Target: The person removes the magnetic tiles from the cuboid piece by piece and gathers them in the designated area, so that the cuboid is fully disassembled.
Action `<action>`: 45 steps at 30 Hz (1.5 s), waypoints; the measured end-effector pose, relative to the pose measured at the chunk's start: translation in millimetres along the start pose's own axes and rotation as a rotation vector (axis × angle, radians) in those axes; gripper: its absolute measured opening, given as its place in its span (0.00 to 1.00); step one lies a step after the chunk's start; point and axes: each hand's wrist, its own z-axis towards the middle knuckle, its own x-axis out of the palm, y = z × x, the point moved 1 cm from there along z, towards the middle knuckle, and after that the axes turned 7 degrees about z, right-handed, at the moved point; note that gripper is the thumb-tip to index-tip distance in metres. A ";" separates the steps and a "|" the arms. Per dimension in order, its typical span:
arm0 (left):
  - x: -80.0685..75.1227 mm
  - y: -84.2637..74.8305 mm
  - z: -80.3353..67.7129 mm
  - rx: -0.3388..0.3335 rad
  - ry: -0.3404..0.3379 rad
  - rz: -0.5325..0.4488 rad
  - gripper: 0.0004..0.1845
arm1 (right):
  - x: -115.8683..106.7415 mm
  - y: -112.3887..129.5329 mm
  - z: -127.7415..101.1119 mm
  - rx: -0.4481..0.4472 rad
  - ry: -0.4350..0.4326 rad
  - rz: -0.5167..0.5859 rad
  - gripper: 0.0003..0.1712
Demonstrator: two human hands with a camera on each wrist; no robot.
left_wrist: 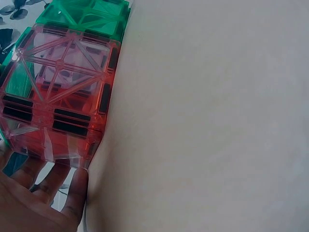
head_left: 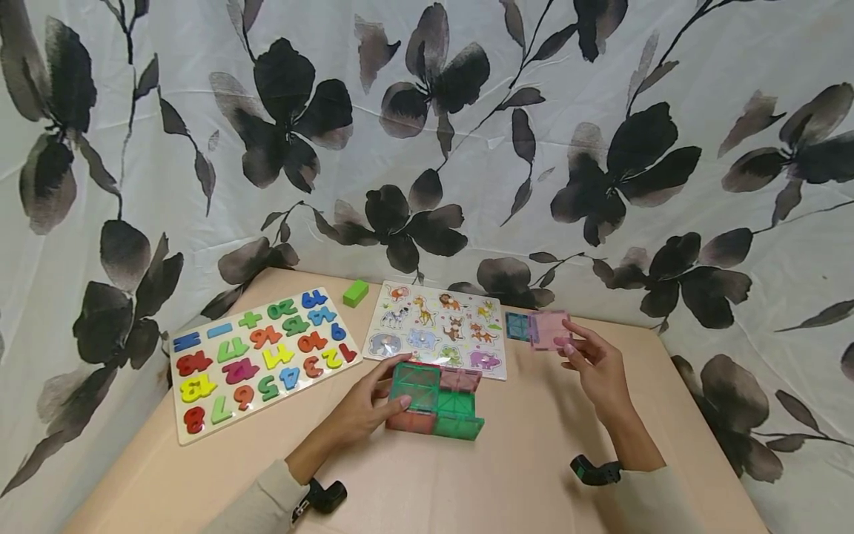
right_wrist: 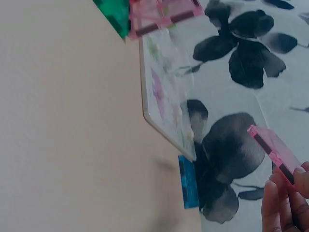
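Note:
My left hand [head_left: 360,408] grips the left side of a boxy build of see-through magnetic tiles [head_left: 457,405], its thumb across the front. Green, red and pink tiles make up the build, and a green flap juts out at its lower right. In the left wrist view, pink and red tile walls [left_wrist: 63,96] stand over the fingertips. Off to the right, my right hand [head_left: 600,367] pinches a single pink magnetic tile [head_left: 550,331] by its edge, above the table. Partly behind that tile, a blue magnetic tile [head_left: 517,326] lies near the table's back edge.
A number puzzle board [head_left: 223,366] lies on the left of the table [head_left: 534,475]. Behind the build is an animal puzzle board [head_left: 404,320], its near edge partly covered. A green block [head_left: 356,293] sits between the boards. Flowered cloth [head_left: 507,185] hangs along the back.

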 end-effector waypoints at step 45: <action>0.4 -2.6 0.0 0.006 -0.001 -0.001 0.38 | -49.3 -83.0 63.9 0.362 -0.052 -0.242 0.27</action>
